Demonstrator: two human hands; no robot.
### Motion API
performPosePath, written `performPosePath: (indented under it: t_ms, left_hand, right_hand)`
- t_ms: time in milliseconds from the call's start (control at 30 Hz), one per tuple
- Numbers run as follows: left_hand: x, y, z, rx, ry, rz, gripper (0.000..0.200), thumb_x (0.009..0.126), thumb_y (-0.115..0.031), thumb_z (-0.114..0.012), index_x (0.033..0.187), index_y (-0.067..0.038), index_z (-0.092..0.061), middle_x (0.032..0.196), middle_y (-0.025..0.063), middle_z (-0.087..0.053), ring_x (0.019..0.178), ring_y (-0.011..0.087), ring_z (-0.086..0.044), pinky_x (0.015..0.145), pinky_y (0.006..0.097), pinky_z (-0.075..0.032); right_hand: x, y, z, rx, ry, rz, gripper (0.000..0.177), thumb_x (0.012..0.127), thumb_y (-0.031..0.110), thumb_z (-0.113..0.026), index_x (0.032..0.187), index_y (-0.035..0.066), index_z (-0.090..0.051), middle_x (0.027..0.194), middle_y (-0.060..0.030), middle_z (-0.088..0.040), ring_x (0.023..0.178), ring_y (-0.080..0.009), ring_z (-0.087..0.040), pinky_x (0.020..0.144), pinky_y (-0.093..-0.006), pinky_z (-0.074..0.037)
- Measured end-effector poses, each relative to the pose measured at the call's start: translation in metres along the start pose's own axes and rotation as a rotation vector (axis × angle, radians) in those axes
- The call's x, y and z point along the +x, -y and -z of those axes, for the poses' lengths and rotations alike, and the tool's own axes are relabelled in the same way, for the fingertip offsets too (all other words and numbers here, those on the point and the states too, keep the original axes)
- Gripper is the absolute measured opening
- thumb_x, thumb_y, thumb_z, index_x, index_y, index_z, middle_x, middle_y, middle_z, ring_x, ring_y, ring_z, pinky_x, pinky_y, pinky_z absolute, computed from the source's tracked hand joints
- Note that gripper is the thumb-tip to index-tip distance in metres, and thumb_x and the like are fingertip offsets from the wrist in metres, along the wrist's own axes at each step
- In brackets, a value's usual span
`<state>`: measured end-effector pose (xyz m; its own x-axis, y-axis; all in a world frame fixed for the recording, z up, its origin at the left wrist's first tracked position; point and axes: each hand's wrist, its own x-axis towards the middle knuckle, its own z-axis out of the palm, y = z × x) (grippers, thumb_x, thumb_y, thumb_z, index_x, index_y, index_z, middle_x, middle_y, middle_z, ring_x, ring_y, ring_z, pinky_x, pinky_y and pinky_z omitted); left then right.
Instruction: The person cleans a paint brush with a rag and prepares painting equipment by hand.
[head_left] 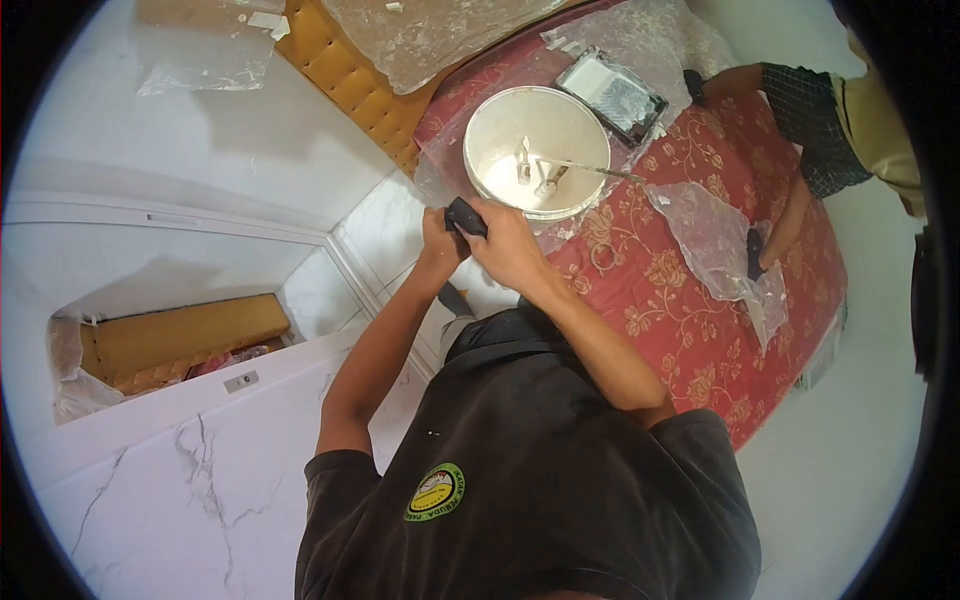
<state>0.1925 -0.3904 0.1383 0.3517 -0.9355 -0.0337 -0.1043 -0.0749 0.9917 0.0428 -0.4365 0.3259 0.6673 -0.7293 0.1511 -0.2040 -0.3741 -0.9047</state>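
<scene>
Both my hands are raised in front of me, closed round a small black object [466, 218] whose kind I cannot make out. My left hand [440, 240] grips it from the left, and my right hand [506, 243] wraps it from the right; the fingers partly hide it. Just beyond my hands stands a large white bucket [482, 172]. Inside it are white residue, what look like brushes [549, 181] and a long thin stick [590, 168] leaning over the rim. Behind the bucket lies a black paint tray [612, 95] smeared with white.
A red flowered cover [680, 330] spreads to the right, with clear plastic sheeting [700, 235] on it. Another person's legs and checked shorts [815, 130] are at the right. A tufted yellow-brown panel [350, 90] stands behind; a white-framed panel with a reflective opening [185, 330] is on my left.
</scene>
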Motion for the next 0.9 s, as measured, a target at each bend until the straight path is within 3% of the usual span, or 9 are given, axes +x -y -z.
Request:
performPosePath:
  t_ms: [100,133,200,333,400,467,567,800,900]
  left_hand:
    - [-0.006,-0.062,-0.011,-0.377,-0.058,-0.082,0.015,0.076,-0.024,-0.062,0.084,-0.012,-0.067,0.076,0.0059,-0.065,0.066,0.0198,-0.065,0.057,0.0283,-0.050]
    - [0.000,-0.084,-0.016,-0.375,-0.052,-0.082,0.015,0.076,-0.024,-0.062,0.084,-0.012,-0.067,0.076,0.0059,-0.065,0.066,0.0198,-0.065,0.057,0.0283,-0.050]
    - [0.016,-0.118,-0.027,1.477,0.237,0.160,0.013,0.075,-0.022,-0.061,0.075,-0.011,-0.070,0.073,0.0084,-0.068,0.069,0.0218,-0.068,0.055,0.0301,-0.051]
    - [0.009,-0.098,-0.035,1.485,0.188,0.112,0.015,0.077,-0.018,-0.058,0.070,-0.011,-0.069,0.073,0.0075,-0.068,0.068,0.0208,-0.068,0.055,0.0298,-0.051]
    - [-0.013,-0.047,-0.039,-0.210,-0.164,0.039,0.010,0.079,-0.016,-0.065,0.083,-0.008,-0.061,0.078,0.0071,-0.063,0.080,0.0122,-0.062,0.066,0.0271,-0.048]
    - [-0.006,-0.048,-0.036,0.187,-0.063,0.040,0.012,0.078,-0.018,-0.065,0.081,-0.007,-0.062,0.077,0.0087,-0.063,0.078,0.0154,-0.063,0.065,0.0291,-0.049]
    - [0.016,-0.070,-0.036,1.357,0.251,0.014,0.019,0.075,-0.025,-0.064,0.076,-0.006,-0.064,0.076,0.0135,-0.064,0.075,0.0250,-0.066,0.063,0.0351,-0.051]
    - [0.028,-0.137,-0.031,1.241,0.190,0.203,0.021,0.071,-0.022,-0.063,0.081,-0.004,-0.064,0.083,0.0164,-0.065,0.077,0.0340,-0.064,0.064,0.0410,-0.051]
    - [0.020,-0.150,-0.030,0.415,0.274,-0.092,0.026,0.078,-0.016,-0.057,0.099,-0.002,-0.058,0.096,0.0156,-0.065,0.089,0.0272,-0.062,0.078,0.0323,-0.047]
  right_hand:
    - [-0.004,-0.010,-0.015,-0.047,-0.150,0.002,0.022,0.072,-0.001,-0.057,0.094,-0.005,-0.059,0.082,-0.0278,-0.059,0.081,-0.0439,-0.058,0.072,-0.0462,-0.047]
    - [-0.010,-0.008,-0.017,-0.047,-0.155,0.000,0.022,0.072,-0.001,-0.057,0.094,-0.005,-0.059,0.082,-0.0278,-0.059,0.081,-0.0439,-0.058,0.072,-0.0462,-0.047]
    - [-0.027,-0.001,-0.021,-0.062,-0.070,0.028,0.023,0.071,-0.001,-0.057,0.094,-0.005,-0.058,0.084,-0.0276,-0.059,0.083,-0.0441,-0.058,0.073,-0.0468,-0.047]
    - [-0.039,-0.026,-0.018,-0.063,-0.020,0.042,0.028,0.069,-0.003,-0.057,0.097,-0.003,-0.059,0.087,-0.0283,-0.059,0.084,-0.0438,-0.059,0.071,-0.0458,-0.048]
    - [-0.017,-0.024,-0.002,0.042,-0.104,0.030,0.032,0.067,0.001,-0.061,0.099,0.002,-0.062,0.096,-0.0254,-0.061,0.091,-0.0413,-0.058,0.077,-0.0480,-0.048]
    - [-0.006,-0.033,0.004,-0.023,0.048,-0.293,0.035,0.066,0.001,-0.061,0.101,0.002,-0.061,0.097,-0.0251,-0.061,0.092,-0.0401,-0.059,0.076,-0.0476,-0.049]
    - [-0.032,-0.028,-0.011,-0.022,-0.047,-0.062,0.034,0.068,-0.003,-0.057,0.101,0.000,-0.062,0.092,-0.0267,-0.062,0.089,-0.0390,-0.061,0.075,-0.0415,-0.049]
    - [-0.031,-0.026,0.013,0.303,-0.027,-0.091,0.031,0.076,0.004,-0.064,0.107,0.000,-0.060,0.090,-0.0180,-0.066,0.086,-0.0251,-0.064,0.075,-0.0339,-0.049]
    - [-0.014,-0.032,0.041,0.626,-0.043,-0.376,0.033,0.078,0.009,-0.066,0.109,0.000,-0.058,0.090,-0.0136,-0.066,0.085,-0.0181,-0.062,0.076,-0.0299,-0.047]
